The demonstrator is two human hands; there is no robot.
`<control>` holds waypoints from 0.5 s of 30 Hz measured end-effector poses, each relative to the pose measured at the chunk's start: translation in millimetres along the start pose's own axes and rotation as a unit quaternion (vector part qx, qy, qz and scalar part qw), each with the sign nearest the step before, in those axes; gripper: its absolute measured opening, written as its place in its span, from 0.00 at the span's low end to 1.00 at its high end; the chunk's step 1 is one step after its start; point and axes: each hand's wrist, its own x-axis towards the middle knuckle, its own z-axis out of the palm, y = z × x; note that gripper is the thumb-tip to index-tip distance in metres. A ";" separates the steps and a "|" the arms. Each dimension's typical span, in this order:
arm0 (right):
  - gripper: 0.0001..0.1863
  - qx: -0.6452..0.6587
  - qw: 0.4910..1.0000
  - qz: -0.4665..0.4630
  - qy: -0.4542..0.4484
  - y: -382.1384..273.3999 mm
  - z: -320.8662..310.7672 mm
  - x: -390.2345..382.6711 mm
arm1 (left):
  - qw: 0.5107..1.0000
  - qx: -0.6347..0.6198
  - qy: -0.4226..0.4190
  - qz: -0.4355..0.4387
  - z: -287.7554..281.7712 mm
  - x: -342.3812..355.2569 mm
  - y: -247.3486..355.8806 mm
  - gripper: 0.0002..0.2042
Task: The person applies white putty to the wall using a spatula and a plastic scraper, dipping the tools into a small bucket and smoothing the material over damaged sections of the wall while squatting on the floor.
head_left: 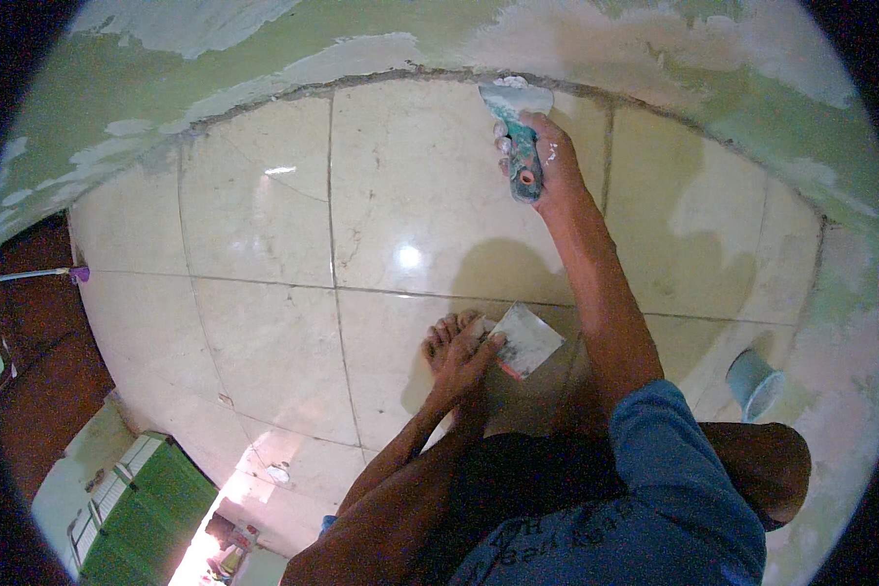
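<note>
- Putty knife (pixel 522 146) reaches the upper frame, right of centre, its blade at the rough seam (pixel 420 72) where wall (pixel 264 73) meets tiled floor (pixel 439 186).
- Right hand's (pixel 555 164) fingers wrap the handle — a low blade angle with even pressure should press the pale paste (pixel 513 82) in smoothly.
- Left hand (pixel 466 361), lower centre beside a bare foot (pixel 441 334), has its fingers closed on a square plate (pixel 531 342); bringing that plate nearer the seam would probably catch drips.
- Short strokes along the uneven edge seem best — wiping the blade on the plate between passes should limit ridges.
</note>
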 end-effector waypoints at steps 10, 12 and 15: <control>0.10 0.055 0.994 -0.053 -0.073 -12.8 -5.0 16.5 | 0.999 -0.016 -0.039 0.018 -0.6 6.8 -10.7 0.28; 0.10 -0.053 0.986 -0.129 -0.091 -19.7 -8.9 24.5 | 0.999 -0.019 -0.040 0.006 3.0 7.6 -12.0 0.29; 0.11 -0.199 0.951 -0.205 -0.120 -29.1 -18.7 41.1 | 0.999 -0.015 -0.033 -0.004 9.5 6.6 -17.4 0.29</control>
